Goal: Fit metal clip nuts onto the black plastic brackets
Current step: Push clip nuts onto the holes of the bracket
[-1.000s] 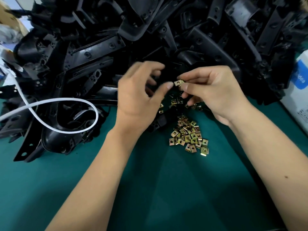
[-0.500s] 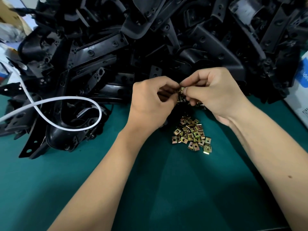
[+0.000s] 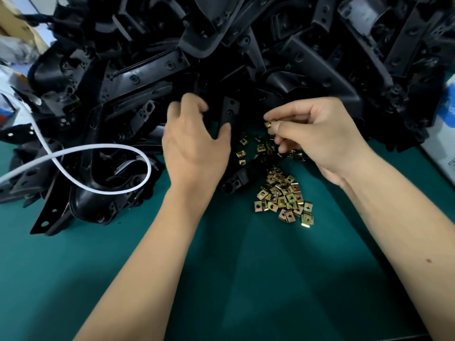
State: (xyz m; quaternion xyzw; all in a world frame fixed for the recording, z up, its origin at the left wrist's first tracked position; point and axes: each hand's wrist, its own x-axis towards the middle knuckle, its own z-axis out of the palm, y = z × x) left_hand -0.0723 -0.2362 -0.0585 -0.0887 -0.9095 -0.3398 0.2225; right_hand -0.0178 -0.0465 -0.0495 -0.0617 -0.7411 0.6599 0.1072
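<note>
A big heap of black plastic brackets fills the far half of the green table. My left hand grips one bracket's flat tab, thumb on its near edge, fingers curled behind it. My right hand pinches a single brass-coloured clip nut between thumb and forefinger, a short gap to the right of that tab. A pile of loose clip nuts lies on the mat below my right hand, and several more are scattered between my hands.
A white cable loops over the brackets at the left. A white box with blue print stands at the right edge. Cardboard and paper show at the far left. Green mat spreads toward me.
My hands have parted. The left hand left the nut, moved left and took hold of a bracket tab. The right hand keeps the clip nut pinched.
</note>
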